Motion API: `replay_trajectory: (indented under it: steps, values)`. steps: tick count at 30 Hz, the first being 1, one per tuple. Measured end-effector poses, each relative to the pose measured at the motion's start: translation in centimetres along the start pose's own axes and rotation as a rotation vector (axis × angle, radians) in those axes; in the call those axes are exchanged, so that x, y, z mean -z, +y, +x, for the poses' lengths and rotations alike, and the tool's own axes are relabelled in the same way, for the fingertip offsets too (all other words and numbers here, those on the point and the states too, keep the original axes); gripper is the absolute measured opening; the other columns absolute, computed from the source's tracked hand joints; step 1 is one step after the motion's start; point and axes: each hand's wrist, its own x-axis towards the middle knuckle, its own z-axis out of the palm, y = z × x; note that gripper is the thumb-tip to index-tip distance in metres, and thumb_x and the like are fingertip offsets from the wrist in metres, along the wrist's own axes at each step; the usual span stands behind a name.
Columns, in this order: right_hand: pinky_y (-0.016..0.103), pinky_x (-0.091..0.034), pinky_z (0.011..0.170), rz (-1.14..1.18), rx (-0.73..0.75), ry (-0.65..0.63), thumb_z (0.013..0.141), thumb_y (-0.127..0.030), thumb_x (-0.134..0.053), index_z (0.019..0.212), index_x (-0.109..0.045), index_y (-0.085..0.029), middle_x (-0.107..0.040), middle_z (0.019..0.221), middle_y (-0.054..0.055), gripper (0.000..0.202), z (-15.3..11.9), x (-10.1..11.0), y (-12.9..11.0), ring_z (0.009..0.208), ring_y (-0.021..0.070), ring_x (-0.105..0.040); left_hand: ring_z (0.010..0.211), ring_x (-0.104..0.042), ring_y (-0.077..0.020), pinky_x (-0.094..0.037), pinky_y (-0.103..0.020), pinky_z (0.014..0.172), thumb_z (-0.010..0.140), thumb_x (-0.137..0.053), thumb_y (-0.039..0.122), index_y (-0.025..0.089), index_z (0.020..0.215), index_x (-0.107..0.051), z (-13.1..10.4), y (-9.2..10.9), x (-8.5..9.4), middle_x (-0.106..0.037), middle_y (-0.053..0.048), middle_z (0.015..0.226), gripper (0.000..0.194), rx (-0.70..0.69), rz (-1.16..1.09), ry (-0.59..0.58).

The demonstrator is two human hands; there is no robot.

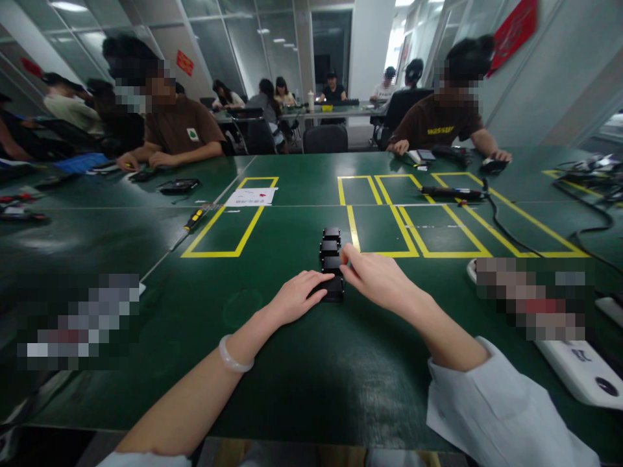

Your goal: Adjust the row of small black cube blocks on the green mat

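Small black blocks (331,246) of a kind I cannot make out stand in a row leading away from me on the green table. My left hand (298,296) is at the nearest block (335,287), its fingertips over the far edge and its thumb at the left side, gripping it. To the right of the row, my right hand (377,277) has its fingers curled and thumb and forefinger drawn together, close to the right side of the second block (331,264). Anything between those fingertips is hidden.
Yellow tape outlines (238,253) mark the green table (292,383). A paper sheet (252,196) and a yellow-black screwdriver (195,219) lie left. A black corded tool (452,193) and a white phone-like device (579,370) are right. Two people sit opposite, others behind.
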Motion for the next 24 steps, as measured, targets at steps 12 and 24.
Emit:
replay_trajectory:
  steps: [12,24]
  values:
    - [0.024,-0.027,0.055,0.013,0.014,-0.019,0.094,-0.029,-0.039,0.104,-0.046,-0.021,-0.067,0.082,0.003,0.015,0.01,0.05,0.16,0.069,0.0159,-0.061,0.110,-0.052,-0.0210,-0.043,-0.037,0.097,0.098,-0.040,0.035,0.026,0.134,-0.045,0.06,0.08,-0.01,-0.057,-0.005,0.123,0.038,-0.007,0.009,0.002]
    - [0.024,-0.026,0.054,0.030,0.019,-0.007,0.094,-0.032,-0.039,0.102,-0.046,-0.021,-0.066,0.080,0.002,0.016,-0.04,0.11,0.14,0.067,0.0154,-0.060,0.110,-0.051,-0.0201,-0.043,-0.036,0.097,0.098,-0.040,0.034,0.026,0.134,-0.044,0.04,-0.04,-0.11,-0.056,-0.004,0.124,0.038,0.000,0.012,0.005]
